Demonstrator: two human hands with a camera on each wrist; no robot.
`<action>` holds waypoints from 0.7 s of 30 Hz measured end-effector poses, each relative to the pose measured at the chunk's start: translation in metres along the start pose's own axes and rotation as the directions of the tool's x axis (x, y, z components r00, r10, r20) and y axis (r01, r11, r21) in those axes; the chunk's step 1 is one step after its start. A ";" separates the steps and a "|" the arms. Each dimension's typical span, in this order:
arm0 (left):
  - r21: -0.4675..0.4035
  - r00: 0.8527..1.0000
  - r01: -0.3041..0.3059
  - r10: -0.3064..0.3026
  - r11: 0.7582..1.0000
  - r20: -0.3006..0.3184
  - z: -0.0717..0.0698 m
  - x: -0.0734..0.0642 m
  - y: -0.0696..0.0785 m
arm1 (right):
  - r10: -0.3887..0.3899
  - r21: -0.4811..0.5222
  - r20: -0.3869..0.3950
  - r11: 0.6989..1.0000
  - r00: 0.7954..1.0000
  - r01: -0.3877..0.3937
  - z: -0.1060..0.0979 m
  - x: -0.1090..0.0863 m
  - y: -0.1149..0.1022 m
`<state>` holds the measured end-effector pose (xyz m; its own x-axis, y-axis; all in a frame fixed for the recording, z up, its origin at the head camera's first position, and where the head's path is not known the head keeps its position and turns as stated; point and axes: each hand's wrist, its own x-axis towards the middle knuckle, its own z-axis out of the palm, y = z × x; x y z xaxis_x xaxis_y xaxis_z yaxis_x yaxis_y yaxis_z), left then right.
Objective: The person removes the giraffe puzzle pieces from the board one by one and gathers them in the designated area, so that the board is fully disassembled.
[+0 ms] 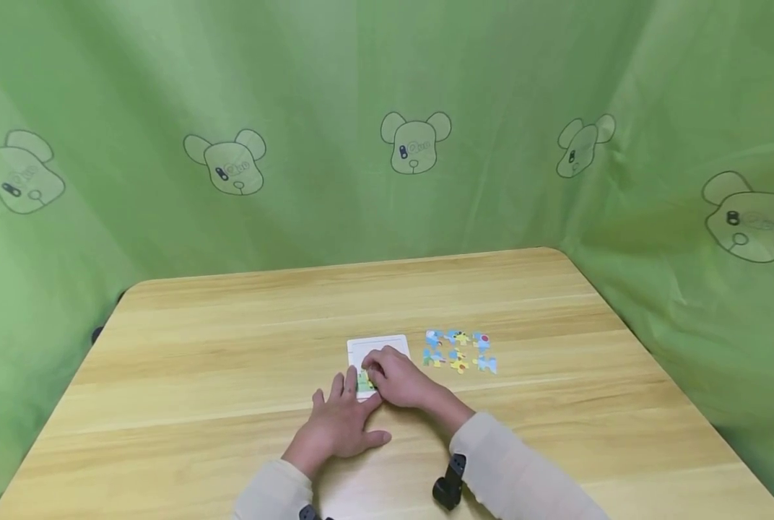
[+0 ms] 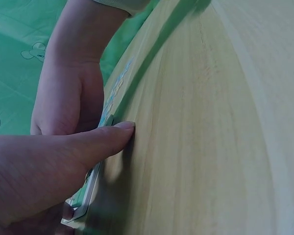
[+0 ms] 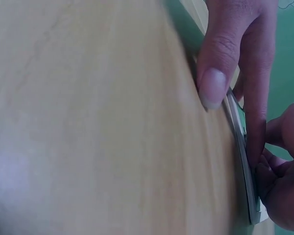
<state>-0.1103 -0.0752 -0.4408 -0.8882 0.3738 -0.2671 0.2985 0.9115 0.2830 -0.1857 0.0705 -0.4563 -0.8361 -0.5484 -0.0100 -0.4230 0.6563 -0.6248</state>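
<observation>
A white puzzle tray (image 1: pixel 380 347) lies on the table, with green and yellow puzzle pieces (image 1: pixel 363 383) in its near left part. My right hand (image 1: pixel 396 375) reaches over the tray with curled fingers and pinches a puzzle piece, mostly hidden under the fingers. At the tray's near left corner, my left hand (image 1: pixel 341 422) spreads its fingers. Its index finger (image 3: pixel 256 98) extends across the tray's near edge in the right wrist view, close to the right fingertips. The left thumb (image 2: pixel 120 128) points away from the tray, low over the tabletop.
Several loose puzzle pieces (image 1: pixel 458 361), blue and yellow, lie in two rows to the right of the tray. The wooden table (image 1: pixel 231 339) has a green curtain (image 1: pixel 335 202) printed with bear heads behind it and at both sides. A black wrist device (image 1: pixel 450 484) hangs at the right sleeve.
</observation>
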 end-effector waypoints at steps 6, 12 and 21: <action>0.003 1.000 -0.002 0.002 1.000 -0.012 0.000 0.000 0.000 | 0.000 0.009 -0.038 1.000 0.999 0.001 0.002 -0.001 0.001; -0.011 1.000 -0.003 0.004 1.000 0.005 0.000 0.000 0.001 | -0.004 -0.003 -0.058 1.000 0.998 0.003 0.004 -0.005 0.001; -0.012 1.000 -0.002 0.002 1.000 0.004 0.001 -0.001 0.000 | -0.011 -0.002 -0.130 1.000 0.991 0.010 0.008 -0.007 0.000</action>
<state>-0.1093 -0.0752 -0.4410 -0.8860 0.3765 -0.2706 0.2959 0.9085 0.2950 -0.1772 0.0701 -0.4623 -0.8699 -0.4834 0.0980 -0.4324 0.6518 -0.6231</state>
